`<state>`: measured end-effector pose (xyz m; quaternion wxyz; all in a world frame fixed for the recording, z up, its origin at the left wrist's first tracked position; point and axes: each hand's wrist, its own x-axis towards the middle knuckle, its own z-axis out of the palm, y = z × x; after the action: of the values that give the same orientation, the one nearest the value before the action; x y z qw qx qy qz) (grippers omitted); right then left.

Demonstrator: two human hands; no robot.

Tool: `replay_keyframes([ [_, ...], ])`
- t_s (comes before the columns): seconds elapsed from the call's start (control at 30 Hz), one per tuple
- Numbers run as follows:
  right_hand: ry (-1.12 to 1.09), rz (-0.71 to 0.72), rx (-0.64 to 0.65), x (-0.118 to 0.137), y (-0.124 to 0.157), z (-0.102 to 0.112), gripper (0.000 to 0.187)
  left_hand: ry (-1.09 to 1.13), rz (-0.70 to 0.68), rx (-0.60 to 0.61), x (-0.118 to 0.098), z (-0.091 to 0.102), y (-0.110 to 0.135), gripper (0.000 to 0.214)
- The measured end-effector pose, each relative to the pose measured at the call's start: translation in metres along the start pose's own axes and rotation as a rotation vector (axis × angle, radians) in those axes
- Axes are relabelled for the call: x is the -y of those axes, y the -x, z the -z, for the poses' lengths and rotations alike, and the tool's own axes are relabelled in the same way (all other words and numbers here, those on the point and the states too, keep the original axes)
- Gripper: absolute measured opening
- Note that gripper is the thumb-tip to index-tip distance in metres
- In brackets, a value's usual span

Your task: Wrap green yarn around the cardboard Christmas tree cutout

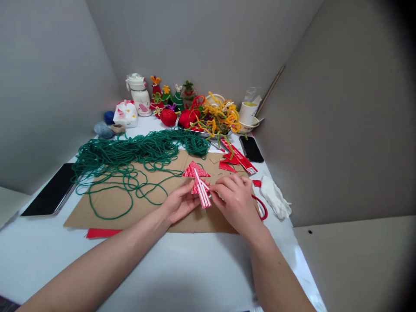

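Note:
My left hand holds a small red patterned card cutout over the cardboard sheet. The cutout has a pointed triangular top, and a red strip with long white stripes runs down its middle. At its right side, the fingers of my right hand are pinched together on the end of a thin white strip. Part of that strip lies against the card, and my fingertips hide its end. Behind my hands, loose green yarn spreads across the cardboard.
Red card scraps, a red printed strip and a phone lie to the right, near crumpled tissue and red-handled scissors. A tablet is at left. A bottle, yarn balls and yellow yarn stand behind.

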<state>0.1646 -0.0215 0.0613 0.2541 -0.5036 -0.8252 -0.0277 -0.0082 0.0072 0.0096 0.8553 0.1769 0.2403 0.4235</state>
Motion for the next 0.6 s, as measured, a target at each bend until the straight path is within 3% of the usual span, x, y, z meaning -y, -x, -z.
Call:
replay_keyframes([
  [0.3, 0.106, -0.016, -0.007, 0.0005, -0.0005, -0.0058, 0.013, -0.02, -0.002, 0.057, 0.0008, -0.0008, -0.0001, 0.024],
  [0.47, 0.038, -0.024, -0.058, -0.002, -0.0007, -0.0011, 0.011, -0.026, -0.003, 0.066, 0.0003, -0.0008, 0.0008, 0.024],
  [0.6, -0.009, 0.02, 0.004, -0.003, -0.0004, 0.0036, 0.013, -0.021, -0.019, 0.056, 0.0002, -0.0006, 0.0006, 0.024],
])
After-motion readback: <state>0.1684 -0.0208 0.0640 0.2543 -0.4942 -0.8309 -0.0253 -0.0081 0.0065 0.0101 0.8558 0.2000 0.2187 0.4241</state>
